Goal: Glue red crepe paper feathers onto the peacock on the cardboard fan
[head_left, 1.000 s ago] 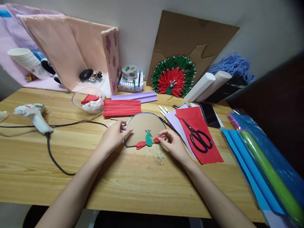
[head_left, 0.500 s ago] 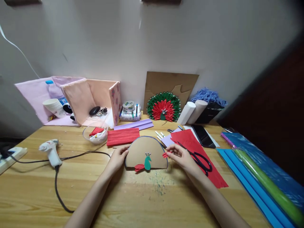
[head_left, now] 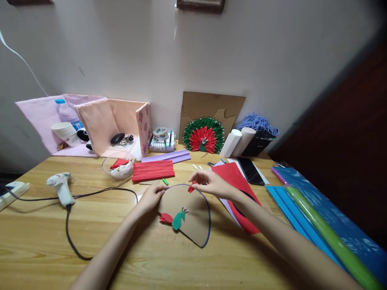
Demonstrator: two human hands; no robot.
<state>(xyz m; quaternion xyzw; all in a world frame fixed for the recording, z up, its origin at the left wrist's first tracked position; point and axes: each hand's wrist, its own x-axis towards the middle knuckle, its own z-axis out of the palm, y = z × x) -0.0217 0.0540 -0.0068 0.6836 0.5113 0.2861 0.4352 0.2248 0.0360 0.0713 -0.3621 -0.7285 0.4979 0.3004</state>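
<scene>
A half-round piece of cardboard [head_left: 193, 215] with a blue-edged curve lies tilted on the table. My left hand [head_left: 152, 197] grips its upper left edge, fingers closed on it. On its lower edge sits a green peacock-body cutout [head_left: 178, 221] with a small crest, and a red crepe paper petal [head_left: 165, 218] beside it at the left. Over the curved top edge, my right hand [head_left: 207, 183] pinches another small red crepe paper petal [head_left: 191, 187]. Partly under the right forearm lies a red paper sheet [head_left: 231, 177], and the scissors on it are mostly hidden.
A white glue gun [head_left: 60, 189] with a black cord stands at the left. Folded red crepe paper [head_left: 153, 170] and a clear bowl [head_left: 117, 166] are behind my left hand. A finished peacock [head_left: 204, 137] leans at the back. Blue and green rolls [head_left: 320, 225] line the right side.
The cardboard has turned clockwise, its right end swinging down toward me. My right hand has moved left with the red petal to above the curved edge. A green marker cap now shows.
</scene>
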